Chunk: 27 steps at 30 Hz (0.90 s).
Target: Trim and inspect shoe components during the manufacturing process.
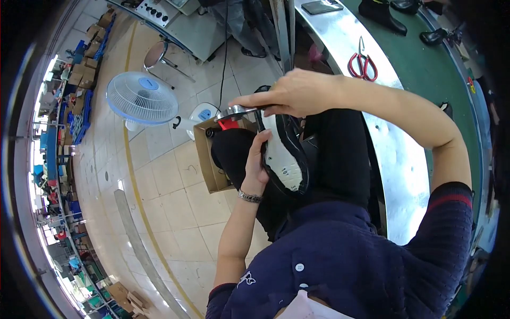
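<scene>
A black shoe upper with its pale insole (284, 154) facing up rests over my lap, toe end toward me. My left hand (256, 164) grips its left edge, thumb on the insole. At the far end of the shoe, my right hand (297, 94) is closed around a shiny metal hand tool (234, 112), index finger stretched along it. The tool's rounded head points left; its exact kind is partly hidden by the fingers. A red part shows just below the tool, and I cannot tell what it belongs to.
An open cardboard box (208, 159) stands on the floor left of my knee. Beyond it are a white fan (142, 98) and a stool (155, 55). Red-handled scissors (363, 64) and a phone (322, 7) lie on the metal bench (401, 154). Black shoes (382, 17) sit on the green conveyor.
</scene>
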{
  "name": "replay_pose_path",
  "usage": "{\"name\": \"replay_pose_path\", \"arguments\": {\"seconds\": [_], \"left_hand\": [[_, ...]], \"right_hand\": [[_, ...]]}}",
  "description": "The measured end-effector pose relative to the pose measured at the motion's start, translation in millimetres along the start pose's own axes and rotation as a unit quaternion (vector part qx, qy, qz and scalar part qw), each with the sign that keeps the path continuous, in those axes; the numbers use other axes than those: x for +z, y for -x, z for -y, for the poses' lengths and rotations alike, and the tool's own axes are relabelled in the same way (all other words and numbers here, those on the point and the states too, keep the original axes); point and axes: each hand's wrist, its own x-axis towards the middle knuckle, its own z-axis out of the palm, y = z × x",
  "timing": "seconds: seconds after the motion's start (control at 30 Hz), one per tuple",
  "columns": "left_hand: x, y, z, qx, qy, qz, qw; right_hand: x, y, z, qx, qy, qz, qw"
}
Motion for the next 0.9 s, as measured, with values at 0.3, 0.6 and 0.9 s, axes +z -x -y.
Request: {"name": "replay_pose_path", "arguments": {"seconds": [0.3,0.6,0.9], "left_hand": [[4.1,3.5,-0.4,0.054,-0.076,-0.014,0.996],[-19.7,-1.0,-5.3,0.016,-0.096,0.006,0.995],[-21.5,7.0,-4.0,0.008,-0.145,0.06,0.988]], "right_hand": [[8.6,7.5,12.1,0.008,-0.092,-0.036,0.995],[11.8,18.9,27.2,0.006,-0.06,0.026,0.998],[22.3,27.9,38.0,-0.02,-0.104,-0.049,0.993]]}}
